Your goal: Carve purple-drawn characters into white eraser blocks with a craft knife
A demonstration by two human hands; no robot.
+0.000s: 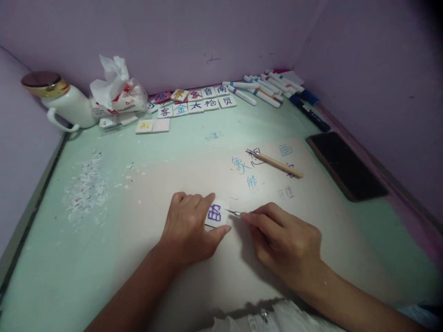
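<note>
Small white tile (215, 213) with a purple character lies flat on the table (104, 258), near centre, pinned under the left hand (188, 230). Left grip closed on it: fingers curl over its far-left edge, thumb presses the near-right corner. Right hand (284, 242) sits just right of the tile, closed in a pencil-style pinch on a thin pointed tool (234, 212). Tool's long axis runs roughly left-right, tip aimed left, at or just off the tile's right edge; cannot tell if it touches. Tile therefore lies directly left of the right grip, and the left hand is the nearer, already on it.

Farther out, right of centre: a wooden-handled brush (277, 163) lies slanted on the pale worn patch of table, among blue characters (242, 165) written on the surface. A dark flat slab (346, 165) rests at the right. Left side: a scatter of white shavings (88, 186).

Far edge: rows of finished tiles (197, 102) with coloured characters, a heap of marker pens (266, 87) to their right, a tissue pack (117, 94) and a white jug with gold lid (58, 99) at far left.
</note>
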